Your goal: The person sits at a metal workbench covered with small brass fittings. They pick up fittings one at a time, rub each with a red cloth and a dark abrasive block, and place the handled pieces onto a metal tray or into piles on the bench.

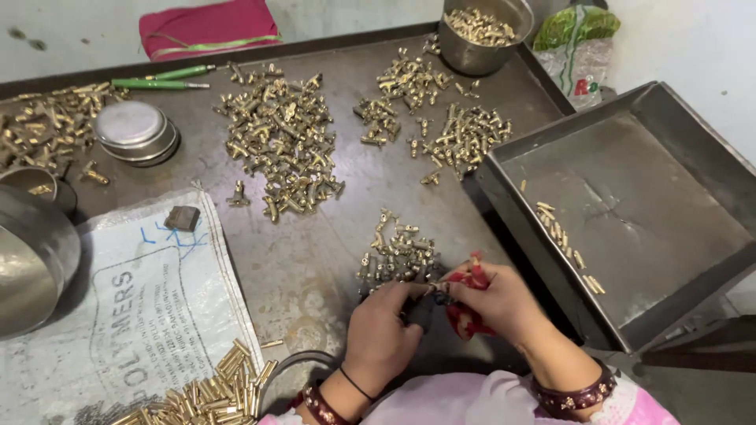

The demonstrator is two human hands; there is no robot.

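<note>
both hands met over the surface (331, 260), just below a small brass pile (398, 253). left hand (380, 334) fingers pinched a small part; right hand (504, 303) fingers closed on a red cloth (466, 319). judged mid-assembly; next needs a fine pinch. white printed sack (134, 307) lay left, a green-topped bag (579, 43) top right.

My only view comes from the head-worn camera, looking steeply down and forward over a dark metal worktable (331, 236). It sits close: the left hand (379, 334) and right hand (496, 303) fill the near bottom edge, wrists cut off by the frame. To the right I see a tilted steel tray (630, 212); to the left, a white woven sack (134, 307). The far edge reaches a pale wall and a steel bowl (482, 35). No second view overlaps this one.
</note>
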